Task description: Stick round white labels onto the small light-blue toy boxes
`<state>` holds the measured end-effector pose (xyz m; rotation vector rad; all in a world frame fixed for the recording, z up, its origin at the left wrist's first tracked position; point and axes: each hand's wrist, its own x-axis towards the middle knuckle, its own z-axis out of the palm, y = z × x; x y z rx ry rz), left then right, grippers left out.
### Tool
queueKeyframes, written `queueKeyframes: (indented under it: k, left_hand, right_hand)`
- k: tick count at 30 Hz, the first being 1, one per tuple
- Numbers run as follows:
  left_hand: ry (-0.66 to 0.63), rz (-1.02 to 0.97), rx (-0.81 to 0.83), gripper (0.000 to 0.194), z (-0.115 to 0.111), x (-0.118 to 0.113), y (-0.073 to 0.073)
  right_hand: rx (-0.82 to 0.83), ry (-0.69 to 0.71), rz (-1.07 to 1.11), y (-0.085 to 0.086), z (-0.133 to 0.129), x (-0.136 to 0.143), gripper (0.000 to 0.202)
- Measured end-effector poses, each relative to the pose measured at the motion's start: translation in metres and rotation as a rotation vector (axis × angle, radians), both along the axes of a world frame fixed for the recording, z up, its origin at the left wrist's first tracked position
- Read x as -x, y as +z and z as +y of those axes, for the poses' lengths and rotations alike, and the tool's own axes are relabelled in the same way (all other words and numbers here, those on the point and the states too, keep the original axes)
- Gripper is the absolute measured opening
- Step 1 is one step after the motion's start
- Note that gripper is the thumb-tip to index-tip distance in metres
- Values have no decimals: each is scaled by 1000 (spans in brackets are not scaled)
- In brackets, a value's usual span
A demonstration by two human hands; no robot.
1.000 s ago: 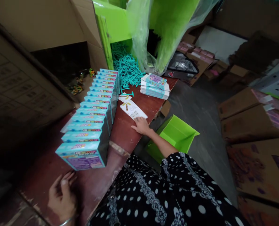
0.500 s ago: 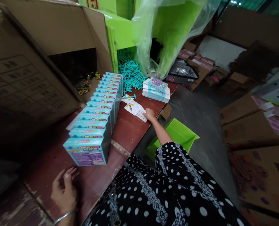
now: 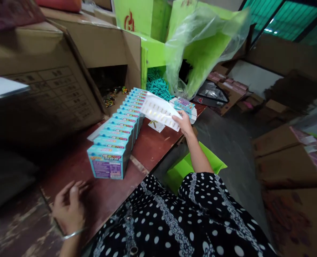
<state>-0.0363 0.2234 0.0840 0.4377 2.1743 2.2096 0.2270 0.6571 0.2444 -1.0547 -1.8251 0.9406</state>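
My right hand [image 3: 184, 123] grips the right end of a white printed sheet [image 3: 159, 112], raised above the table. Under it, a small white card [image 3: 156, 125] with a yellowish print lies on the red tabletop [image 3: 147, 144]. My left hand [image 3: 69, 207] rests at the lower left with its fingers apart and slightly curled, holding nothing. A long row of light-blue boxes [image 3: 108, 162] stands between my hands. Behind the sheet are a pile of teal sticks [image 3: 159, 87] and a stack of flat blue-and-white cartons [image 3: 185, 104].
Large cardboard boxes [image 3: 48, 82] rise at the left. A bright green box [image 3: 155, 50] and clear plastic [image 3: 185, 43] are at the back. Below the table's right edge sits a green bin [image 3: 210, 157]. More cartons [image 3: 278, 153] stand at the right.
My right hand has lifted the sheet off the table, uncovering the small card. My left hand stays low at the left. The view has shifted, with more of the back showing.
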Motion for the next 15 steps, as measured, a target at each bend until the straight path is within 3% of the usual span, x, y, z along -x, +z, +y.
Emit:
queueKeyframes:
  k: [3,6,8,11,15]
  left_hand:
    - [-91,95,-52,71,2,-18,48]
    - [-333,105,-93,87,11,-30,95]
    - [-403,110,-84,90,17,-34,116]
    - [-392,143,-45,91,16,-41,130]
    - [-331,139,-39,86,1,-55,133]
  right_hand:
    - [95,369,190,-2,-59,-6,62]
    - [206,576,151,-1,-115,-5,66]
    - [259,686,115,1,-145,-1,62]
    - [296,803,73,4,-174,5,59]
    - [313,872,33,3,-193,11,60]
